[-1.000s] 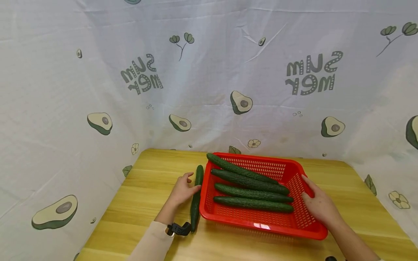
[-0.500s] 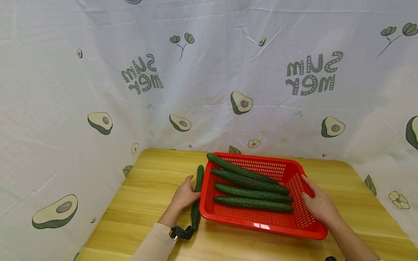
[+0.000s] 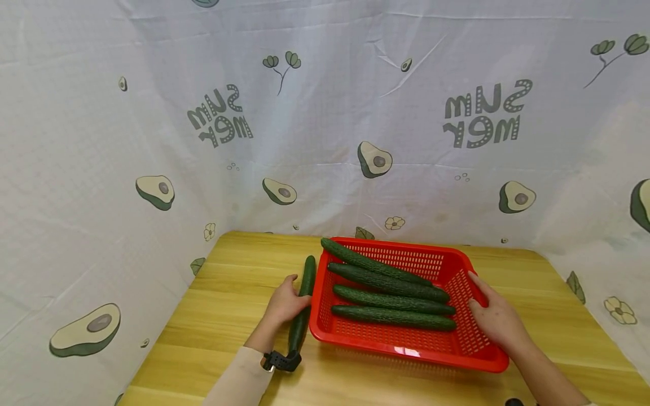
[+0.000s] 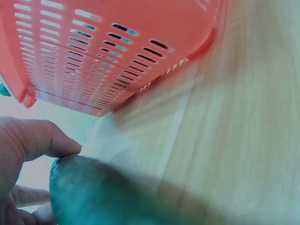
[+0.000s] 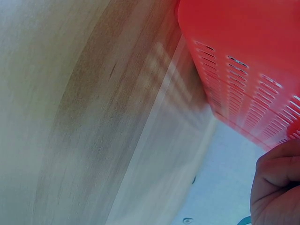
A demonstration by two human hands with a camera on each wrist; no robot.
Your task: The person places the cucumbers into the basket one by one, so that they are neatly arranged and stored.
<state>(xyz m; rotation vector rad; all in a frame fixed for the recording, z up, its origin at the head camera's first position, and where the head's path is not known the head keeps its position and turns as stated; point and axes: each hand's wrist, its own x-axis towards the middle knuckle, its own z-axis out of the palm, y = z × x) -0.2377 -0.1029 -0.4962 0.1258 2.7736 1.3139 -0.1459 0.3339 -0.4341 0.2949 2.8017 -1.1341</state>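
Observation:
My left hand point(image 3: 285, 301) grips a long green cucumber point(image 3: 299, 322) beside the left side of the red basket point(image 3: 406, 351). In the left wrist view the thumb point(image 4: 44, 139) presses one side of the cucumber point(image 4: 103, 194) while fingers show on the other. Several more cucumbers point(image 3: 393, 317) lie side by side in the basket, the rearmost with its tip up on the rim at the back left corner. My right hand point(image 3: 497, 318) holds the basket's right rim, thumb inside it. From the right wrist, the curled hand point(image 5: 279, 183) shows against the basket's perforated wall point(image 5: 248, 89).
The basket stands on a wood-grain table point(image 3: 203, 338). A white curtain point(image 3: 325, 113) printed with avocados and lettering hangs behind the table and along both sides. A small dark object point(image 3: 514, 402) shows at the bottom edge, near the right forearm.
My left hand has moved in and closed round the cucumber, whose near end has swung slightly left. The right hand and the basket have stayed in place.

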